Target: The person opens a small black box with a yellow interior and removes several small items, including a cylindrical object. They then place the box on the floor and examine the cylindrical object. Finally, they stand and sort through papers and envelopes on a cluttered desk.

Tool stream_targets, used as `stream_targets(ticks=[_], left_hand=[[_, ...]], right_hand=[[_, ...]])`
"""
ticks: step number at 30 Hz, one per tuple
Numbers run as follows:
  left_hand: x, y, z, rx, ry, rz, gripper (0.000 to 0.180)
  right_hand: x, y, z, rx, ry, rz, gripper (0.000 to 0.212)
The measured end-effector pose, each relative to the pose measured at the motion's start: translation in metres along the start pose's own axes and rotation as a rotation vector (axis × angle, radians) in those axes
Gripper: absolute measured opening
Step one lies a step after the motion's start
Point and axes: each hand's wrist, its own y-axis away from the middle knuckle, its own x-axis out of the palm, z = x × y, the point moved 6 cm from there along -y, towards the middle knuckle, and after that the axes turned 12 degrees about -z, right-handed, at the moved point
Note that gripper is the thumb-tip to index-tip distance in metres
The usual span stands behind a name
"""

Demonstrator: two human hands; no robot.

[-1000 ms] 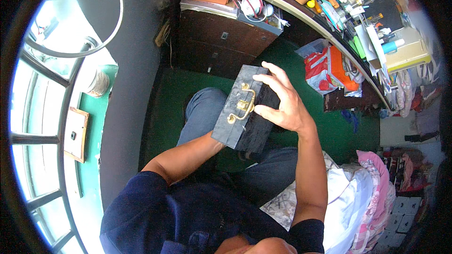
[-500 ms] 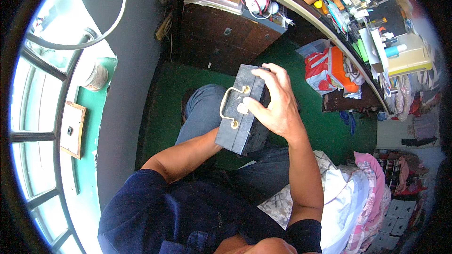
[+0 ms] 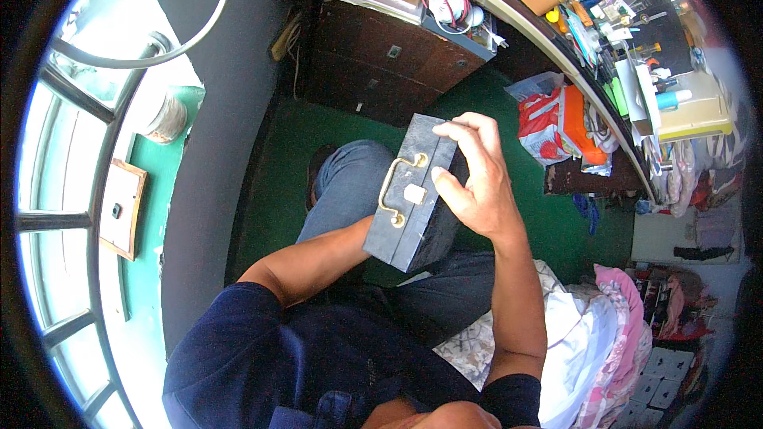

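A small black case (image 3: pixel 433 226) with a brass-coloured handle (image 3: pixel 387 191) and a metal latch (image 3: pixel 414 194) is held above my lap, its handle side tilted up. My right hand (image 3: pixel 483 183) is at its far right edge. Those fingers curl over the top corner, and the thumb rests on the rim beside the latch. My left forearm reaches behind the case from the left. Its wrist (image 3: pixel 366 234) meets the lower left side, supporting the case from beneath, while the left fingers are hidden by it.
A dark wooden cabinet (image 3: pixel 373 56) stands ahead, with papers and cables on top. At the right, a cluttered desk (image 3: pixel 548 40) curves over a red and white bag (image 3: pixel 544 123). Rumpled bedding (image 3: pixel 580 334) lies at my right. A barred window (image 3: pixel 56 222) is on the left.
My right thumb has slid off the latch to the case's edge. The case has shifted slightly right and turned, showing more of its right side. The whole view has moved a little.
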Motion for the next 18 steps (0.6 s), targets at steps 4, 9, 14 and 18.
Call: stream_targets(ticks=[4, 9, 14, 18], left_hand=[[0.001, -0.008, 0.003, 0.011, 0.006, 0.039, 0.050], [0.012, -0.005, 0.018, -0.283, 0.355, 0.133, 0.044], [0.001, -0.004, 0.016, -0.149, 0.052, 0.130, 0.044], [-0.008, -0.004, 0.007, -0.027, -0.192, 0.122, 0.045]], right_hand=[[-0.005, -0.001, 0.019, -0.186, 0.180, -0.013, 0.038], [0.003, 0.002, 0.048, -0.322, 0.269, 0.092, 0.028], [0.013, 0.003, 0.050, -0.355, 0.337, 0.176, 0.025], [0.011, 0.003, 0.059, -0.375, 0.371, 0.177, 0.021]])
